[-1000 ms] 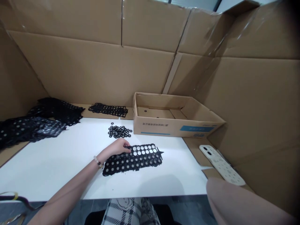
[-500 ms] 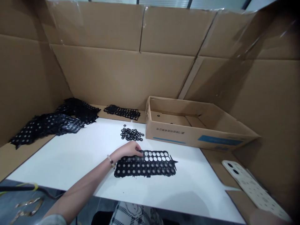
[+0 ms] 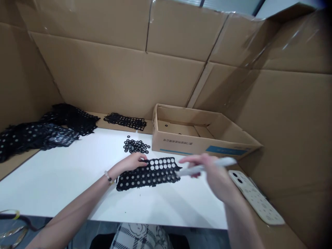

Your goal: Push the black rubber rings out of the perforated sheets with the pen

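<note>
A black sheet with rows of round pieces lies on the white table; its upper right part shows round holes with white in them. At the sheet's upper edge, my left hand pinches it with thumb and finger. My right hand, smeared by motion, is closed around a white pen-like tool. The tool's tip points left, at the sheet's right end. Just beyond my left hand is a pile of small black rings.
An open cardboard box stands behind the sheet, with a few rings inside. Black sheets are heaped at the left, and a lattice-like black sheet lies at the back. A phone lies at the right. Cardboard walls surround the table.
My right hand has come in from the lower right, with the white tool in it. My left hand remains at the sheet's upper edge. The whole view has shifted.
</note>
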Demonstrator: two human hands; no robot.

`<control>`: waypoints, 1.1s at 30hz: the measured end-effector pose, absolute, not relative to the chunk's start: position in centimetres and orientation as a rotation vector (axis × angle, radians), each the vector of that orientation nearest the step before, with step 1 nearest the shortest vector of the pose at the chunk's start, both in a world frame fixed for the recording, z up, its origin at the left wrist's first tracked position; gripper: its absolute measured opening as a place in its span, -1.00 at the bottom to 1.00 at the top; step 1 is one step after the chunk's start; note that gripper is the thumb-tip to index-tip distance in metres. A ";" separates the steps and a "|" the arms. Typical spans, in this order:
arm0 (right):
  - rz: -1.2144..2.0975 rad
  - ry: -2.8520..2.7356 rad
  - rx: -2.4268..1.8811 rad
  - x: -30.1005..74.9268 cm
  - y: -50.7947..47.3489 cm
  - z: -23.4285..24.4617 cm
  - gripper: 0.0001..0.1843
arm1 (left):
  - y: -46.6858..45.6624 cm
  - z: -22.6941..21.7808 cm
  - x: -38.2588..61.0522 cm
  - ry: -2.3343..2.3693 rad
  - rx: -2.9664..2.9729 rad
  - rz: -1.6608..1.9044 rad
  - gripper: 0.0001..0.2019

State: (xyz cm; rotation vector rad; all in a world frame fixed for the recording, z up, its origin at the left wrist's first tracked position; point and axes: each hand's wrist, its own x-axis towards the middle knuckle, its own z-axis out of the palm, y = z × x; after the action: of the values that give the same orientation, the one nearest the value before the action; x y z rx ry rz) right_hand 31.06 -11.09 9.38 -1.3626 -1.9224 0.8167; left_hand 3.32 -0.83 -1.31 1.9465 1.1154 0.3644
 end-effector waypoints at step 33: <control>0.733 -1.910 -1.160 26.7 -4.8 -1.5 -0.84 | -1.2 -0.2 4.0 1.169 1.938 0.395 -0.83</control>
State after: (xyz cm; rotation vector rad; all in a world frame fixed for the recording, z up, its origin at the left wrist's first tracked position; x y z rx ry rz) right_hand 26.68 -4.81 -1.49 -1.1599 -1.9101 0.7331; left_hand 3.96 -1.23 -0.16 1.9384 1.1695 0.3952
